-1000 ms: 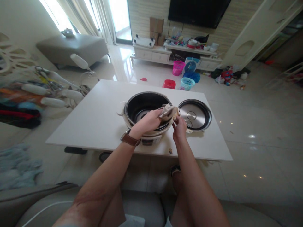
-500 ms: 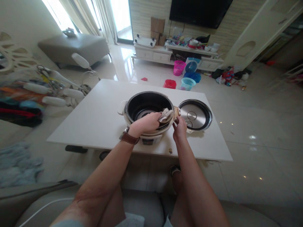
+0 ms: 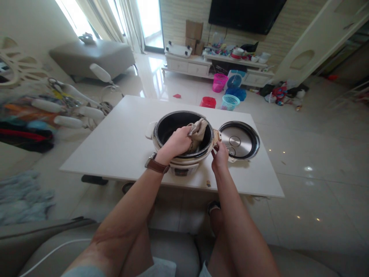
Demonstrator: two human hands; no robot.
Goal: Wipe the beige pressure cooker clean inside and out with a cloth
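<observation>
A rice cooker [image 3: 184, 161] with a white body and a dark round interior stands uncovered on the white table [image 3: 109, 142]. My left hand [image 3: 179, 141], with a brown-strapped watch on the wrist, reaches in over the near rim. Its fingers are closed on a beige cloth [image 3: 198, 130], bunched up inside the pot. At the cooker's right side, my right hand [image 3: 220, 156] grips the hinge part [image 3: 216, 137] from below, its fingertips partly hidden. The round metal-lined lid [image 3: 240, 140] lies inner side up, right beside the hinge.
A tiny figure-like object [image 3: 208, 183] lies near the table's front edge. Beyond the table are a red bin [image 3: 208, 102], a light blue basket [image 3: 230, 102] and a pink basket [image 3: 220, 82] on the floor. A lamp with white arms [image 3: 69, 122] stands at the left.
My left hand has drawn the cloth from the right rim inward over the pot, and more of the cloth shows. My right hand stays at the hinge part.
</observation>
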